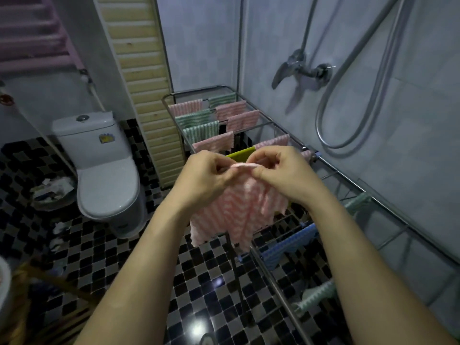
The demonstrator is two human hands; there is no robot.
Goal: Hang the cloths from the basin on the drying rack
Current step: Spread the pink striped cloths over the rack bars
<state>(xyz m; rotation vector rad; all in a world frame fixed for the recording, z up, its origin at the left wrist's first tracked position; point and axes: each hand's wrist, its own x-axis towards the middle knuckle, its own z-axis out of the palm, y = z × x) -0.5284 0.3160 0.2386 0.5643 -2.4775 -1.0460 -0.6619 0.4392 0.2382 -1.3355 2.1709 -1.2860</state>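
Observation:
Both hands pinch the top edge of a pink-and-white striped cloth that hangs down in front of me. My left hand grips the left part of that edge, my right hand the right part, fingertips almost touching. Behind the cloth stands the metal drying rack, running along the right wall. Several pink and green cloths hang on its far rails, a yellow-green one just beyond my hands, a blue one and pale green ones on the near rails. The basin is only a white edge at far left.
A white toilet stands at the left with a waste bin beside it. A shower tap and hose hang on the right tiled wall. The floor is black-and-white checkered tile. A wooden frame sits at lower left.

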